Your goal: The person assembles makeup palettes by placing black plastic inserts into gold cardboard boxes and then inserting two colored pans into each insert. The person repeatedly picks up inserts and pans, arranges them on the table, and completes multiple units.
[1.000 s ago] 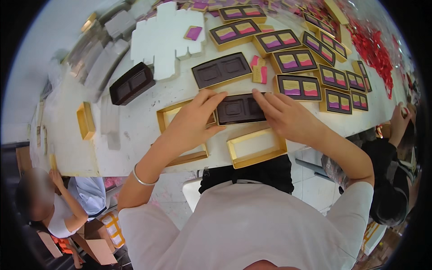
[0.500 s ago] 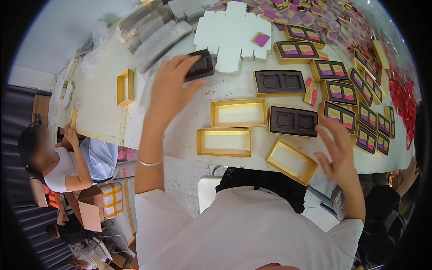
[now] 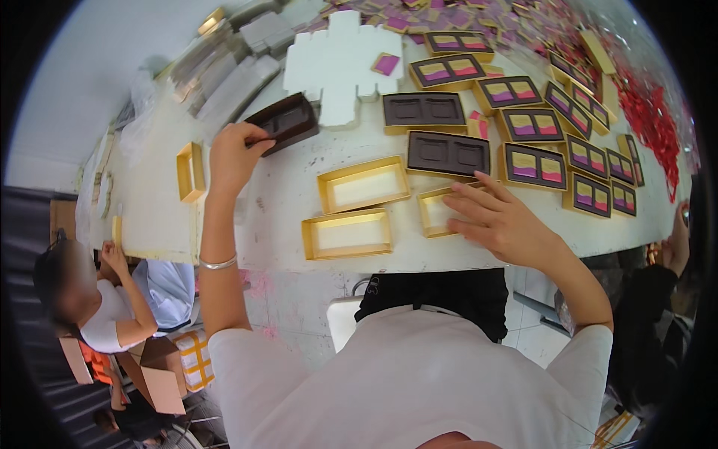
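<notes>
My left hand [image 3: 232, 161] pinches the near left edge of a dark brown plastic insert tray [image 3: 290, 122], or a nested stack of them, tilted at the table's left-middle. My right hand [image 3: 505, 224] is open, its fingers spread over the right end of a shallow gold box [image 3: 431, 213], touching or just above it. That box's right side is hidden by the hand. Two more bare gold boxes, an upper one [image 3: 364, 184] and a lower one [image 3: 346, 233], lie to its left. Behind it, a gold box with a dark insert [image 3: 449, 153] stands near another such box [image 3: 424, 111].
Several filled boxes [image 3: 533, 165] crowd the right side. White flat cartons [image 3: 340, 67] and clear plastic sleeves [image 3: 239, 90] lie at the back. Small purple packets [image 3: 449, 19] are heaped far off, beside red shred [image 3: 658, 135]. A co-worker [image 3: 112, 299] sits at the left.
My left hand has moved down-left and closed on the dark insert tray. My right hand has moved left onto the tilted gold box, which now lies straighter and farther up the table.
</notes>
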Tool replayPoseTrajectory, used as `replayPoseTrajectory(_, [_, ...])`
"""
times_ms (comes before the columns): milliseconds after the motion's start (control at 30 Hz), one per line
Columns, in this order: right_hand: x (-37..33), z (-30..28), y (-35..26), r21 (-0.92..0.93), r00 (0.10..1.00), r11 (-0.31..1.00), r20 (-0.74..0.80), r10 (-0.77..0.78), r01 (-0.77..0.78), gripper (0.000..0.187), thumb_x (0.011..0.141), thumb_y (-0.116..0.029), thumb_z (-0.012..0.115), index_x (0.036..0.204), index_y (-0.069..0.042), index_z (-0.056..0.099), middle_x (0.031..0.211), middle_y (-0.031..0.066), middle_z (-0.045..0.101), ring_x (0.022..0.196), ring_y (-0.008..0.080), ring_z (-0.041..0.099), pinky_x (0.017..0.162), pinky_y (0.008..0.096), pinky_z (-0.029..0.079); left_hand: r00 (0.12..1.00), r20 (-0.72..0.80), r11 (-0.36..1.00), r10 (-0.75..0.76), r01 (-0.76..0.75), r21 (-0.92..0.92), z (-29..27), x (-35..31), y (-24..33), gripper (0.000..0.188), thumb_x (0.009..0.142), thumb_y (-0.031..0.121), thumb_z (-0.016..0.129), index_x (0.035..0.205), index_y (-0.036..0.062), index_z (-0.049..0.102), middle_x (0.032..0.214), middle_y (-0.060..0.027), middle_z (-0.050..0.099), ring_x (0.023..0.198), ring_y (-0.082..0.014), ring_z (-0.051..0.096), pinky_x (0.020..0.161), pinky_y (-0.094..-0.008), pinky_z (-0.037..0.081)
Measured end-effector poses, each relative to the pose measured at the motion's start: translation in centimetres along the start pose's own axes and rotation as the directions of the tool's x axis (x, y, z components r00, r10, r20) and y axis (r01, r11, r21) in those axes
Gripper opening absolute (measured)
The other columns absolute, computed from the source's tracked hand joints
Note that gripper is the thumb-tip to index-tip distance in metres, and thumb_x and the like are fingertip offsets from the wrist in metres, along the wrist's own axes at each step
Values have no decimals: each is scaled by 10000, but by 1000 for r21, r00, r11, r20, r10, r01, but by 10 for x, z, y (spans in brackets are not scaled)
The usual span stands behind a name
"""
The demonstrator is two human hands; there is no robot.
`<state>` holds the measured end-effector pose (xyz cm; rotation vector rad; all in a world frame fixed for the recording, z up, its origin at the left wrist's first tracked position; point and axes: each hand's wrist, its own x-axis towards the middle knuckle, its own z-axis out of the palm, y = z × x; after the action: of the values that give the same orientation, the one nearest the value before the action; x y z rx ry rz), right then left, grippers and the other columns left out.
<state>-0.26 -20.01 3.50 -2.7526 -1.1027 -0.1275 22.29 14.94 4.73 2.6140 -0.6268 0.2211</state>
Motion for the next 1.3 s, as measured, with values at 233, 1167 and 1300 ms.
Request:
replayPoseTrajectory(233, [-10,-22,-10,196,886,970,-411,214,-143,480,723,-170,709,1171,-80,563,1354,174,423,1210,348,447,1015,467,365,985,-169,910,41,-106,-401,-47,3,26,136,831,109,668,858,-19,634,794,-8,627,700,-74,542,665,-221,446])
replayPoseTrajectory(1167, [-33,-24,3,568,941,789,-69,330,-235,460,687,-4,699,1129,-13,574,1252,181,469,970,301,541,799,370,481,762,359,842,539,-480,-246,51,-71,168,726,651,235,775,1281,58,460,1109,-110,565,930,-284,539,808,-367,450])
replayPoseTrajectory(1300, [-36,-21,6,264,979,956,-125,163,-126,371,703,23,651,1064,54,576,1183,184,520,905,278,571,747,356,504,758,306,817,575,-510,-270,51,-69,167,702,624,222,790,1243,58,503,1069,-89,585,899,-262,528,794,-361,449])
